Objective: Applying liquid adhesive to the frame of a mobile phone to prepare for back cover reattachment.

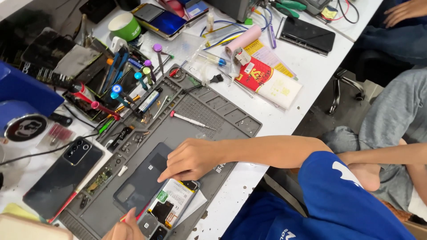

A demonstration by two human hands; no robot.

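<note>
Grey opened phone [167, 206], battery exposed; right hand [189, 158] presses fingertips on it, left hand [126, 229] steadies below, grip unclear.

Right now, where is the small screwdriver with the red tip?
The screwdriver lies on the grey work mat, up from the right hand and right of the cluster of coloured tool handles.

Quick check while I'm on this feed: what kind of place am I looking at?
Most likely a phone repair bench. An opened phone with its insides exposed lies on a grey repair mat under the right hand, and precision screwdrivers crowd the white table.
</note>
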